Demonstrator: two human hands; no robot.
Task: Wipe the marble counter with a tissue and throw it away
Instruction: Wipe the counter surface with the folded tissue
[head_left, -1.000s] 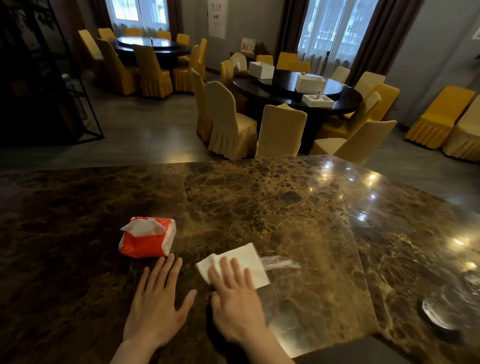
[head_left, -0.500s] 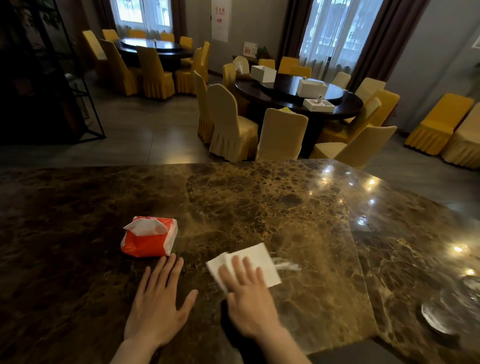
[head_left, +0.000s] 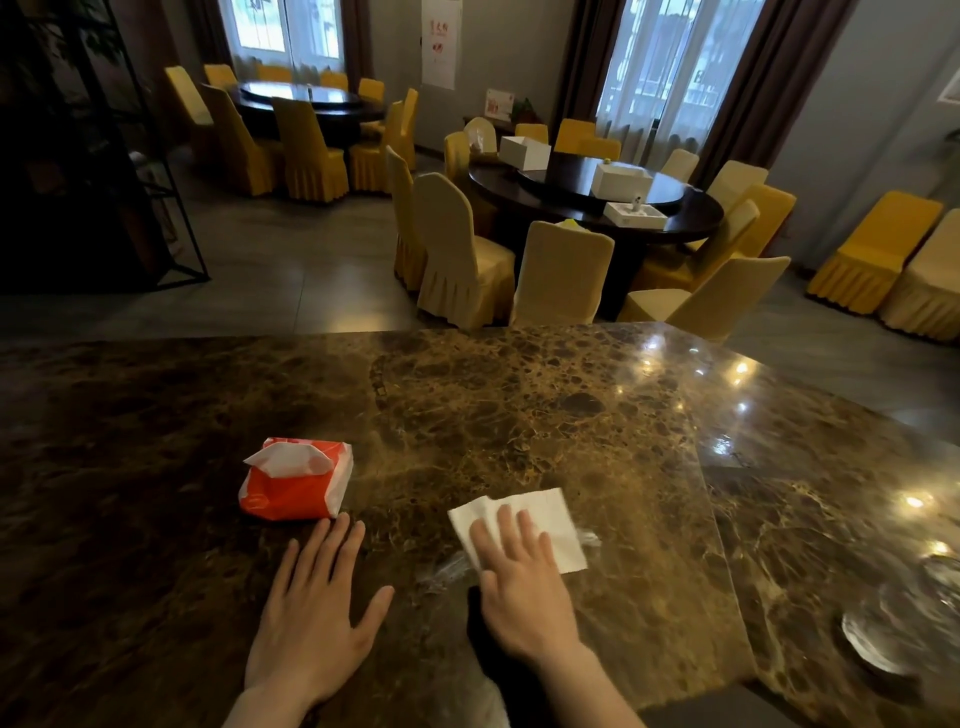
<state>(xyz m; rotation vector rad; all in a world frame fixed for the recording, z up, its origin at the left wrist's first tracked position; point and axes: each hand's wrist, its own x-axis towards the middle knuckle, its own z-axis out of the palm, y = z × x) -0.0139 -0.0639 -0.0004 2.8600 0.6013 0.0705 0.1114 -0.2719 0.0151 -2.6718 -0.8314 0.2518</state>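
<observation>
**While the tissue is pressed flat, the wipe is under way**

Where the right hand (head_left: 524, 597) meets the marble, nothing is pinched or gripped: the palm is spread and its fingers (head_left: 506, 530) are laid flat across a white tissue (head_left: 550, 519), which is pinned against the marble counter (head_left: 519, 415) by downward pressure alone. The tissue is seen folded or doubled at its left edge, with its far right corner left uncovered. A faint wet-looking smear (head_left: 447, 569) is visible on the stone just left of the tissue, and a smaller one at its right edge.

The left hand (head_left: 311, 618) is held empty, fingers splayed and flat on the counter, just beside the right hand and apart from it. Its fingertips are placed close to an orange tissue pack (head_left: 293, 486), from whose top slot a white sheet is seen sticking up; whether the pack is touched cannot be told.

Farther off, a round dining table (head_left: 597, 202) ringed with covered chairs (head_left: 457, 249) is seen beyond the counter's far edge.

The wiping step is judged to be in hand, with disposal not yet reached. For the next move, steady pressure would be needed while the tissue is swept across the smears, so that it is not bunched or left behind. No bin is shown, so one would have to be found.
</observation>
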